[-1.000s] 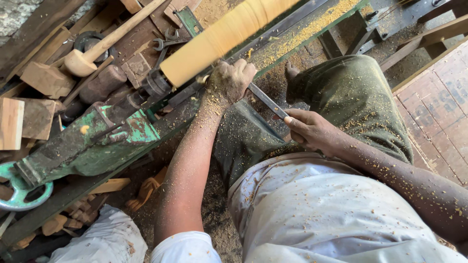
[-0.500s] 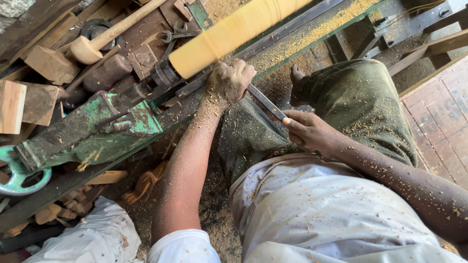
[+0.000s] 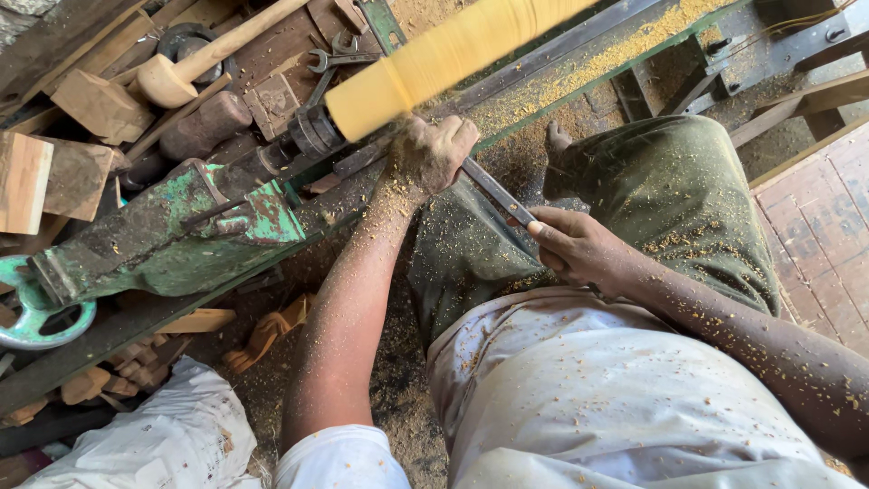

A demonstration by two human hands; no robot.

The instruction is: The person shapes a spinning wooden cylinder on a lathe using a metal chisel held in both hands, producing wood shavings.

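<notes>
Yellow wood, a long round workpiece point(image 3: 453, 56), lies across the green lathe point(image 3: 172, 235), its near end seated in the dark metal chuck point(image 3: 312, 134). Just below the workpiece, the left hand point(image 3: 433, 152) is curled into a loose fist, knuckles up and dusted with sawdust, fingers pressed together over the front end of a flat metal chisel point(image 3: 496, 192), pressing it down close under the wood. The chisel slopes back from the workpiece towards the person's lap. There the right hand point(image 3: 579, 249) is closed around its rear part, thumb laid along the top of the blade and fingers wrapped beneath; the handle itself is hidden inside the grip. Sawdust point(image 3: 625, 50) lies thick along the lathe bed to the right of the workpiece. Beyond the chuck, to the left of the workpiece, rest a wooden mallet point(image 3: 195, 63), a pair of spanners point(image 3: 330, 59) and several wooden blocks point(image 3: 100, 104). No packages, labels or signs can be made out around the lathe.
</notes>
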